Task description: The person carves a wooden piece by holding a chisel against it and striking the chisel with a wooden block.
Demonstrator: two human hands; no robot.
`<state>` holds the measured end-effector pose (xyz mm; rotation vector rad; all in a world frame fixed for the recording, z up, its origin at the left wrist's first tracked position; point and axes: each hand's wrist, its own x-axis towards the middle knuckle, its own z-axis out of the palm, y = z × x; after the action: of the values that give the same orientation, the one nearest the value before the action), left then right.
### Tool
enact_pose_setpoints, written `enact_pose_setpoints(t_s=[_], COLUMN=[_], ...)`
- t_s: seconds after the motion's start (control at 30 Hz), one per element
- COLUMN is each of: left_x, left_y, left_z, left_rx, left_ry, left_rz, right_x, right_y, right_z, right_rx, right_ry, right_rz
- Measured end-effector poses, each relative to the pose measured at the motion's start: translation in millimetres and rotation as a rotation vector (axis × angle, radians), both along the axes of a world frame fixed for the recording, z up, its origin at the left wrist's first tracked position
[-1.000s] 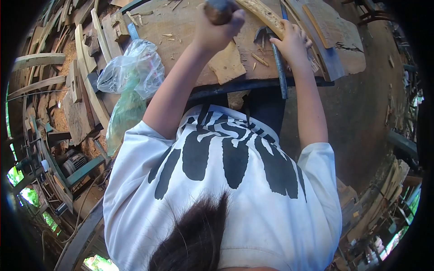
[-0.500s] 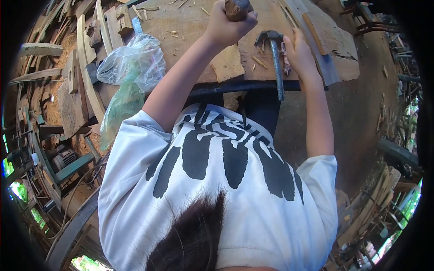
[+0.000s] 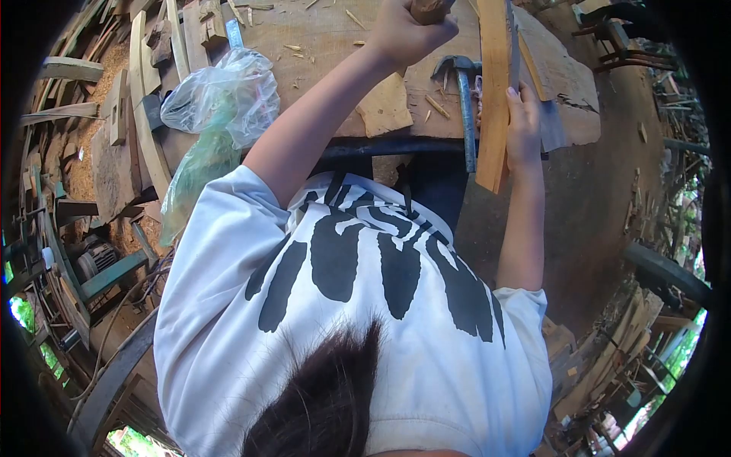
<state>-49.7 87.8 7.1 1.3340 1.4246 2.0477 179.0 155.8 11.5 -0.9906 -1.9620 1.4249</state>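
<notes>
My left hand (image 3: 411,34) is closed around a brown wooden piece with a rounded end (image 3: 431,9); the rest of it is hidden or out of view. My right hand (image 3: 522,126) grips a long, flat wooden strip (image 3: 493,91), its near end reaching past the table edge toward me. Between my hands a claw hammer (image 3: 466,107) lies on the wooden work table (image 3: 320,84), its blue-grey handle pointing toward me over the edge. A flat, pale wood offcut (image 3: 384,107) rests by the front edge, below my left hand.
A clear and green plastic bag (image 3: 221,114) sits at the table's left. Wood chips (image 3: 438,107) are scattered on the top. Another wood piece (image 3: 533,68) lies at the right. Long timber pieces (image 3: 145,114) crowd the left side, with a motor (image 3: 95,257) below them.
My right hand now has the wooden strip in it, raised beside the hammer, where before no strip showed in its grasp. My left hand has shifted slightly right, still holding the brown piece.
</notes>
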Motion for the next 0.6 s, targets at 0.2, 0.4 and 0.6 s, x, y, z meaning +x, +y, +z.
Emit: enact_pose_setpoints(t_s=[0.2, 0.4, 0.6], left_x=[-4, -7, 5], left_y=[2, 15, 11], left_z=[1, 4, 10], left_rx=[0.070, -0.010, 0.028], left_ry=[-0.040, -0.143, -0.006], left_rz=[-0.109, -0.094, 0.035], right_x=[1, -17, -58], right_y=[-7, -53, -82], right_z=[3, -33, -62], right_rx=[-0.143, -0.080, 0.255], right_ry=[0.076, -0.128, -0.302], right_rz=[-0.008, -0.072, -0.083])
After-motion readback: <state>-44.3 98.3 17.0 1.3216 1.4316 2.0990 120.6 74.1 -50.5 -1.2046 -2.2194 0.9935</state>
